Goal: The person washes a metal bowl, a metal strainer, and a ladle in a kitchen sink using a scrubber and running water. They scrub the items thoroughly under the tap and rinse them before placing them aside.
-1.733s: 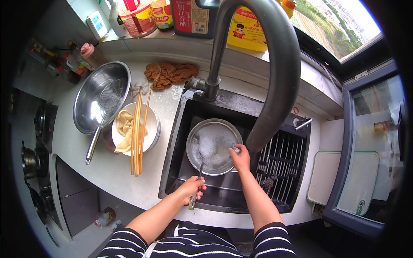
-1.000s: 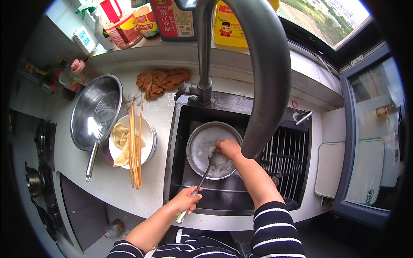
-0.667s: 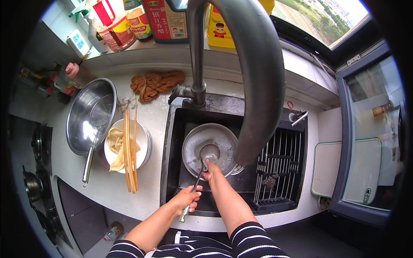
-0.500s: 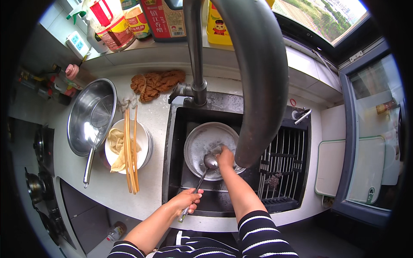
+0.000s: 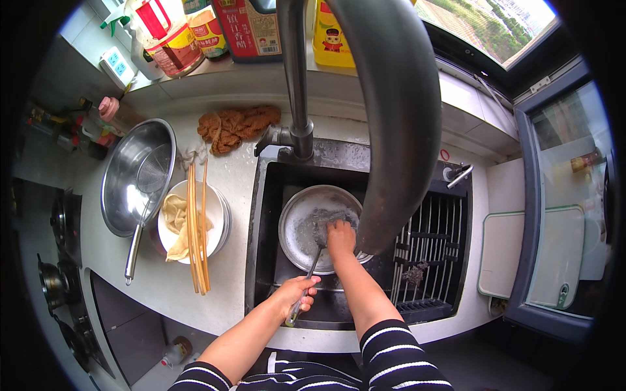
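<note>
My left hand (image 5: 298, 296) is closed around the handle of a metal ladle (image 5: 314, 261). The ladle slants up into a round metal basin (image 5: 285, 242) of cloudy, sudsy water in the black sink (image 5: 264, 189). Inside the basin, my right hand (image 5: 340, 240) is closed at the ladle's head, fingers bent down. Something grey and soft-looking shows beside those fingers, too blurred to name, and the ladle's bowl is mostly hidden there.
A thick black faucet hose (image 5: 407, 124) arches over the sink's right side. Right of the basin lies a metal rack (image 5: 427, 241). On the left counter are a white bowl (image 5: 220, 241) with chopsticks (image 5: 194, 228) across it, a steel bowl (image 5: 124, 179) and a brown cloth (image 5: 238, 127).
My left hand has shifted right and slightly up with the ladle. The ladle's bowl, plain to see before, is now mostly covered at my right hand, whose fingers have moved over it.
</note>
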The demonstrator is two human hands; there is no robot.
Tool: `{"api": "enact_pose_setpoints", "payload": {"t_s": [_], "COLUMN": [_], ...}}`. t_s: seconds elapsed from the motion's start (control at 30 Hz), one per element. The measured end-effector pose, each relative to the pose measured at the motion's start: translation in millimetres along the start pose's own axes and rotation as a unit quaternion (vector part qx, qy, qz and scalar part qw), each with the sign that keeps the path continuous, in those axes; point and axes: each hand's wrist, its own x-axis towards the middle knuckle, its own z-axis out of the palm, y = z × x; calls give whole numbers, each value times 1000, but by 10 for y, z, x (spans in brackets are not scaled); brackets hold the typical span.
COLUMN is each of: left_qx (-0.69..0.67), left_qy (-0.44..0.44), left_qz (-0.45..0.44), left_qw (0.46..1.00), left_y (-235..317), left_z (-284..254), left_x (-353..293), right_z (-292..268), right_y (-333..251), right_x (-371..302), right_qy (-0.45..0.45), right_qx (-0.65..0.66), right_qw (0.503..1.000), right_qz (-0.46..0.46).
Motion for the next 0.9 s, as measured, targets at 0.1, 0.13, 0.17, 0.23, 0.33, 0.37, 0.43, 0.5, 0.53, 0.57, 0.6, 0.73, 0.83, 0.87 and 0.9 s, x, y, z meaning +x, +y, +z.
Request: {"api": "enact_pose_setpoints", "payload": {"t_s": [0.1,0.13,0.17,0.23,0.33,0.37,0.43,0.5,0.53,0.57,0.6,0.73,0.83,0.87,0.9], "left_qx": [10,12,26,80,214,287,466,644,714,718,735,766,771,742,708], "left_qy": [-9,-14,-6,22,70,98,184,265,297,278,271,258,258,265,270], "left_qz": [-11,-14,-13,-6,48,78,119,229,278,233,233,243,239,296,355], "left_qw": [1000,1000,1000,997,973,950,857,680,570,594,576,537,530,540,548], "left_y": [1,-2,-2,-19,-112,-137,-107,-248,-279,-289,-321,-464,-469,-508,-454], "left_z": [-17,-34,-51,-46,-156,-119,37,-14,35,103,159,176,134,-9,-28], "left_x": [-2,5,2,-42,31,66,-20,45,22,-30,-77,-139,-154,-58,-88], "right_z": [150,194,265,153,-522,-473,-698,-684,-542,-405,-276,-447,-276,-219,-250], "right_y": [-13,-38,-46,-53,-321,-366,-540,-613,-613,-588,-584,-713,-621,-610,-612], "right_x": [73,67,67,170,161,68,-153,-435,-553,-610,-591,-231,-131,-144,-116], "right_qy": [-80,-140,-195,-360,-426,-374,-295,-193,-118,-100,-60,45,79,76,74], "right_qx": [30,146,260,440,468,389,345,354,344,366,396,517,483,489,495], "right_qw": [996,976,935,785,726,813,871,891,907,895,869,737,765,760,756], "right_qz": [19,81,142,246,269,220,186,207,213,233,290,433,419,421,422]}}
